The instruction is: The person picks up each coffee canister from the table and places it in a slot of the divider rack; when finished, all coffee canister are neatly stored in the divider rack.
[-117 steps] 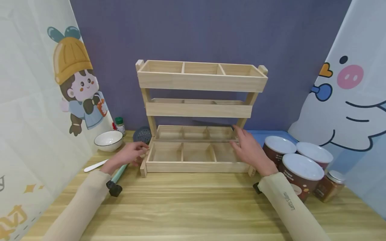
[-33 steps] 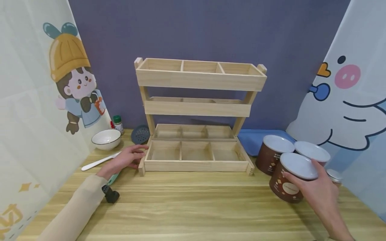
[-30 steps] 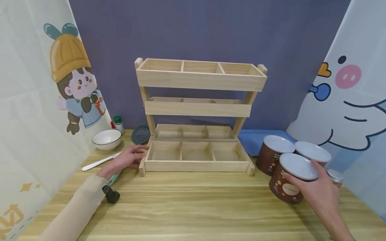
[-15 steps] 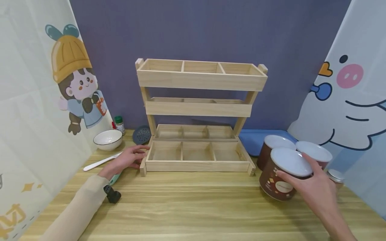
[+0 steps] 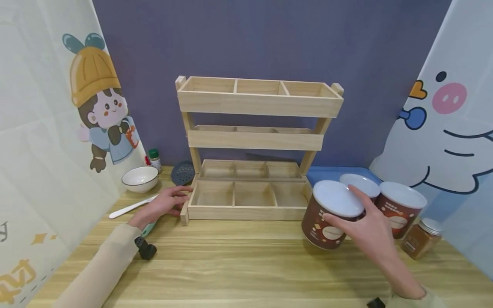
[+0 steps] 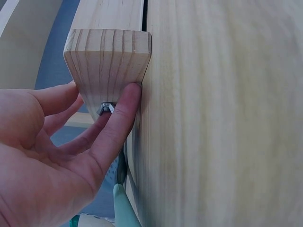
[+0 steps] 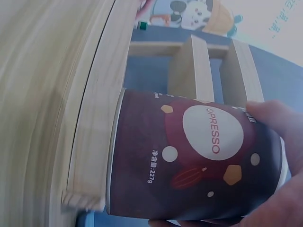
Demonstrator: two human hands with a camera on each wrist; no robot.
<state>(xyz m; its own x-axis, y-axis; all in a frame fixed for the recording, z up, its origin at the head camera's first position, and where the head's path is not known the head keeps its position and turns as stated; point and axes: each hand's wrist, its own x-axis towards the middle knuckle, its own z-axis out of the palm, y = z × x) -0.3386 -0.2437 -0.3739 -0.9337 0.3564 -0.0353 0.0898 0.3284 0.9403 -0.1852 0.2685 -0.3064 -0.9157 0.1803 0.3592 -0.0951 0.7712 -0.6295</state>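
On the wooden table (image 5: 246, 265), right hand (image 5: 369, 233) grips a lidded brown canister (image 5: 327, 222).

A round brown paper canister with a flat white lid (image 5: 332, 218) stands tilted off the tabletop, at about four o'clock from the pale wooden three-tier rack (image 5: 254, 149). Its side bears a white circle reading "OPRESSO", small white dots and orange shapes.
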